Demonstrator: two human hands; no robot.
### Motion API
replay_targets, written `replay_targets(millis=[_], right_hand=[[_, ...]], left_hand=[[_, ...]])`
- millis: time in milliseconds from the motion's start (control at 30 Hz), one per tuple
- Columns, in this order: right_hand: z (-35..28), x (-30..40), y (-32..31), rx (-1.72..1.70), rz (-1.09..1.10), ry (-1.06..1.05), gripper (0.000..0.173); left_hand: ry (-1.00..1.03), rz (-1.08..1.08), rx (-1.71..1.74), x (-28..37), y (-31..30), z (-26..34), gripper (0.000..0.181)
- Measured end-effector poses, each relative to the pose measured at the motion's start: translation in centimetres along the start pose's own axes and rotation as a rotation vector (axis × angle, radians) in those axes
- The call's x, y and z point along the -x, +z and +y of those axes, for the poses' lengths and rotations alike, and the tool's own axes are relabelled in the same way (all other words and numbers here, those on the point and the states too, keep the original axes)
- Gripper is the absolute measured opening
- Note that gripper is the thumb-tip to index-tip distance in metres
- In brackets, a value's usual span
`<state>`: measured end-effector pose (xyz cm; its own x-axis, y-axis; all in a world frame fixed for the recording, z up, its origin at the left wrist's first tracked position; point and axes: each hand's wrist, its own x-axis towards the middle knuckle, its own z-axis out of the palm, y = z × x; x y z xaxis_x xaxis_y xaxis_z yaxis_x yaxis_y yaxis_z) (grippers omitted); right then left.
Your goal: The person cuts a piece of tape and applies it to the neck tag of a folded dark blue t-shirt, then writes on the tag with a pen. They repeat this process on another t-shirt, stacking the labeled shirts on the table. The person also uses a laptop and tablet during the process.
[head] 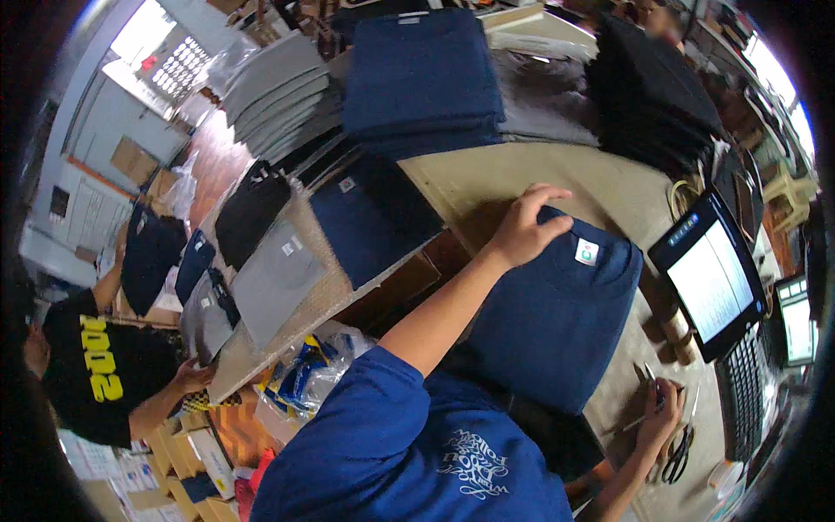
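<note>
A folded navy T-shirt (554, 326) lies in front of me on the table, with a white label (586, 252) inside its collar. My left hand (531, 228) rests at the collar's left edge, thumb on the cloth and fingers spread. Right of the shirt, my right hand (665, 408) has its fingers around a small, slim metal tool (649, 372); most of it is hidden, so its exact kind is unclear. Black-handled scissors (678, 460) lie on the table beside that hand.
A tablet (708, 280) and a keyboard (743, 391) stand at the right. Stacks of folded navy shirts (421, 78), grey shirts (277, 91) and black shirts (652, 98) line the back. Another person (104, 372) handles garments at the left, beside a bubble-wrap-covered table (339, 277).
</note>
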<state>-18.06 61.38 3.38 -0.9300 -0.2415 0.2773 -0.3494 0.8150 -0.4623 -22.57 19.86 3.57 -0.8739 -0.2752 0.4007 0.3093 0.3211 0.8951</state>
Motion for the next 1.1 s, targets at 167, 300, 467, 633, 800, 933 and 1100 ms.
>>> replay_targets(millis=[167,300,467,633,800,933,1100], right_hand=[[-0.4,-0.2,0.1,0.022,0.025,-0.062,0.021],[-0.3,-0.1,-0.3,-0.040,-0.004,0.032,0.026],[-0.2,0.2,-0.6,0.035,0.056,-0.054,0.031],[-0.8,0.1,-0.9,0.049,0.090,-0.071,0.033],[0.1,-0.2,-1.1,-0.031,0.120,-0.106,0.025],[1.8,2.8,-5.8,-0.004,0.313,0.138,0.027],[3.2,7.1,-11.8,0.198,0.150,0.575,0.019]], left_hand=[[-0.087,0.071,0.001,2.0,-3.6,0.2,0.035],[0.146,-0.052,-0.485,3.7,-0.9,1.6,0.039],[0.150,-0.145,-0.706,3.6,0.7,2.8,0.042],[0.141,-0.241,-0.720,3.7,0.1,2.8,0.032],[0.241,-0.327,-0.966,3.7,1.2,3.3,0.028],[0.049,-0.411,-1.129,2.9,2.3,5.4,0.034],[0.128,-0.323,-0.685,3.5,6.5,10.2,0.023]])
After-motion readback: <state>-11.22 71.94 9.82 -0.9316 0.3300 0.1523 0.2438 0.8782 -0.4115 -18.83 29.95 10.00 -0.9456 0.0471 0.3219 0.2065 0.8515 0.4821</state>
